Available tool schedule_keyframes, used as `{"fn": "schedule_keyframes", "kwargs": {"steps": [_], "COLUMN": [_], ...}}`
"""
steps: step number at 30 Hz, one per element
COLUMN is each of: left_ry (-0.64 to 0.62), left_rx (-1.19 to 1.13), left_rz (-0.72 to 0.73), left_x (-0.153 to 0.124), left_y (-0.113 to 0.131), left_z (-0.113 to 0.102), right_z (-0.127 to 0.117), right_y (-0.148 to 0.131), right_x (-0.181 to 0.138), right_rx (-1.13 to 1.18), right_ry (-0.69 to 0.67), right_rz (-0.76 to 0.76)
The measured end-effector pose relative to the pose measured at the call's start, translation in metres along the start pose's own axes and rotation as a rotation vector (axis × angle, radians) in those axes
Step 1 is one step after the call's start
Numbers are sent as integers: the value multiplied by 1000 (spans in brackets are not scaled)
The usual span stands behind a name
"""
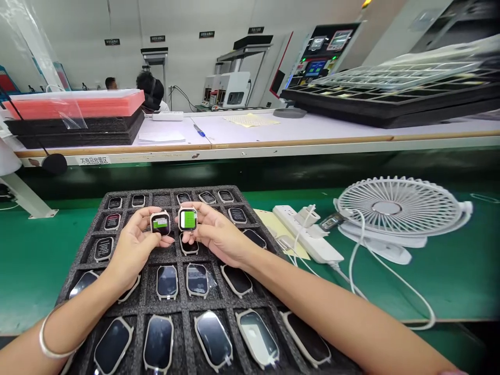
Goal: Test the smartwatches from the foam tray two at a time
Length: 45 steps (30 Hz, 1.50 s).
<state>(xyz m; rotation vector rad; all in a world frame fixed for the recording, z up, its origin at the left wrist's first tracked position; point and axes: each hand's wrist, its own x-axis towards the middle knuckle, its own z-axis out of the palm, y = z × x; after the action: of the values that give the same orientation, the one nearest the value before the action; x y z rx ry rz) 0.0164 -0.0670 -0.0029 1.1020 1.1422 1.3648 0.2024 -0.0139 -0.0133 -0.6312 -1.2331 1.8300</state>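
Between the thumb and fingers of my left hand (135, 245) is a smartwatch body (160, 224) without a strap, its lit screen showing green and white over black. My right hand (216, 232) grips a second smartwatch body (188, 219), lit in white and green. Both are held up side by side, slightly apart, screens towards me. Beneath them lies a black foam tray (180, 312) divided into compartments, most holding a similar watch body. Near screens such as one front watch (158, 341) are dark; several far ones, like a left watch (104, 248), show small text.
A white power strip (308, 234) with plugs and cables lies right of the tray, beside a white fan (386, 208). A raised shelf (234, 136) crosses behind, bearing foam stacks (74, 125), a blue pen (199, 130) and black trays (390, 104). People sit beyond it.
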Motion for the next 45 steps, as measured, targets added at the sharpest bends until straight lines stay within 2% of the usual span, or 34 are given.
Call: {"fn": "schedule_keyframes", "kwargs": {"steps": [10, 17, 28, 36, 45], "left_ry": [-25, -32, -20, -17, -6], "left_rx": [-6, -14, -27, -33, -84], "left_rz": [-38, -29, -35, -46, -66], "left_x": [-3, -1, -2, -3, -3], "left_y": [4, 4, 6, 5, 8], "left_z": [1, -1, -1, -2, -1], "right_z": [-3, -3, -1, -1, -2], "right_y": [2, 3, 1, -1, -1], "right_x": [4, 3, 3, 5, 5], "right_rx": [-50, -60, -49, -60, -3], "right_ry": [83, 45, 76, 163, 130], "right_rz": [11, -16, -29, -8, 3]}}
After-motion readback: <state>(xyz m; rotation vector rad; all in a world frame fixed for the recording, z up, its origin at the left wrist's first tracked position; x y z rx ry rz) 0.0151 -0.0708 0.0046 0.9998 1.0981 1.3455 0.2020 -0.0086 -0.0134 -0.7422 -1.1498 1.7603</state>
